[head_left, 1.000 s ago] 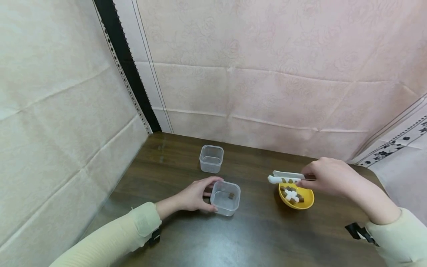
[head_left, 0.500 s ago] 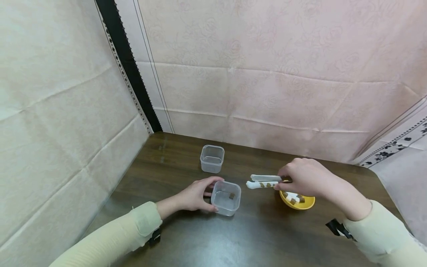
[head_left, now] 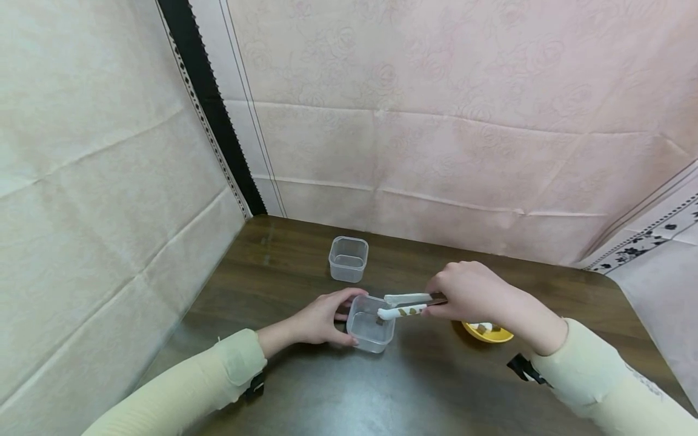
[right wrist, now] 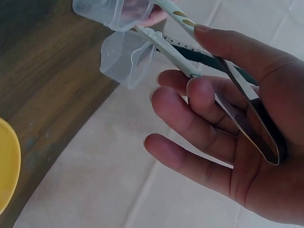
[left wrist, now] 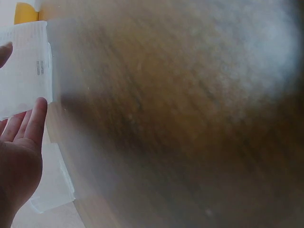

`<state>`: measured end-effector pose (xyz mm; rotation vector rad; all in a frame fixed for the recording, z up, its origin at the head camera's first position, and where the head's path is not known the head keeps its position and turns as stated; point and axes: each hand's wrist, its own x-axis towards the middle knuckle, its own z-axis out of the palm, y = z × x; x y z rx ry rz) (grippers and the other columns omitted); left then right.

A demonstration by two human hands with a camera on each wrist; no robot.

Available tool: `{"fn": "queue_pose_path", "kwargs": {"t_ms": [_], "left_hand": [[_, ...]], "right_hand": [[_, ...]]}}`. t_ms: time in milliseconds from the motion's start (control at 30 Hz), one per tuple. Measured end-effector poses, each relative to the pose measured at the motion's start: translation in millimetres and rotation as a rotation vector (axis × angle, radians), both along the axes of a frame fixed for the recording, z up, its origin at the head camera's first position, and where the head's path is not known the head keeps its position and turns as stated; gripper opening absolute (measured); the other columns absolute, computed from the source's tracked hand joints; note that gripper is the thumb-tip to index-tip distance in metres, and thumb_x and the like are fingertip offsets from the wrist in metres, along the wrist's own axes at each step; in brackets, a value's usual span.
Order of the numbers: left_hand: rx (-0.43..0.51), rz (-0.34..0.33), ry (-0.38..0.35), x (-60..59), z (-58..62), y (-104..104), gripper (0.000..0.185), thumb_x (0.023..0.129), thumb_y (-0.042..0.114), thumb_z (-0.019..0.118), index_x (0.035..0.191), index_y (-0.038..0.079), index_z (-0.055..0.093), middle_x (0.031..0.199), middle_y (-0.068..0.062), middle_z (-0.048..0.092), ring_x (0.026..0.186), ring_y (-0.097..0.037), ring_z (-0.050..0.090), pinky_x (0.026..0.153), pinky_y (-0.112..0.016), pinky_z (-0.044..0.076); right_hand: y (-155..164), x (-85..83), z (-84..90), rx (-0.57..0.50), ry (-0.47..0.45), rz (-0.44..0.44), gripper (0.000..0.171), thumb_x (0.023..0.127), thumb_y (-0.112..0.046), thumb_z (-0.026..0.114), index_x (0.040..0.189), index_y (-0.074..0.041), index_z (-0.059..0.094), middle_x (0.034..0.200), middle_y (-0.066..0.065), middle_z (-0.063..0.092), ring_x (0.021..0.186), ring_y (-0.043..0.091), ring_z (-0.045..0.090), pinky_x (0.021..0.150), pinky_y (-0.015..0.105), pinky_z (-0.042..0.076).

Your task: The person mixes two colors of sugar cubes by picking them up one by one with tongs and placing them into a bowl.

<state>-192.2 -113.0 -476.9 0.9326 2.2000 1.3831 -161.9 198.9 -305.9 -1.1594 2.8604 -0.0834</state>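
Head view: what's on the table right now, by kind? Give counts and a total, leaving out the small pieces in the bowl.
Clear plastic tubs: 2, one held by the left hand, one farther back
Yellow bowls: 1
Tongs: 1, held in the right hand, tips over the near tub
Total: 4

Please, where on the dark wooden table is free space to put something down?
Bare dark wooden table lies in front, between the two sleeves, and right of the far clear plastic container. It is crowded around the near clear container, white tongs and yellow bowl.
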Motion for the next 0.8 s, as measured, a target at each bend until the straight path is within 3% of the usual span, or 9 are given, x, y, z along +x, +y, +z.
{"fn": "queue_pose_path", "kwargs": {"t_ms": [467,800], "left_hand": [[0.005,-0.002,-0.002,0.5,-0.2,0.6,0.091,0.080,0.002,0.093,0.157,0.008,0.044,0.152,-0.012,0.055,0.136,-0.029,0.060,0.102,-0.026,0.058],[0.011,-0.001,-0.014,0.8,0.1,-0.1,0.091,0.081,0.002,0.093,0.157,0.009,0.044,0.151,-0.008,0.055,0.137,-0.026,0.059,0.104,-0.028,0.058]], "right_hand": [[-24.8,-2.1,-9.6,0.063,-0.005,0.012,0.041,0.087,-0.042,0.088,0.064,-0.027,0.057,0.059,-0.015,0.036,0.056,0.004,0.032,0.050,0.023,0.025],[-40.8,-4.5,-16.1,0.158,0.068,0.011,0.041,0.087,-0.040,0.089,0.065,-0.024,0.059,0.058,-0.013,0.042,0.055,0.007,0.034,0.048,0.025,0.029]]}}
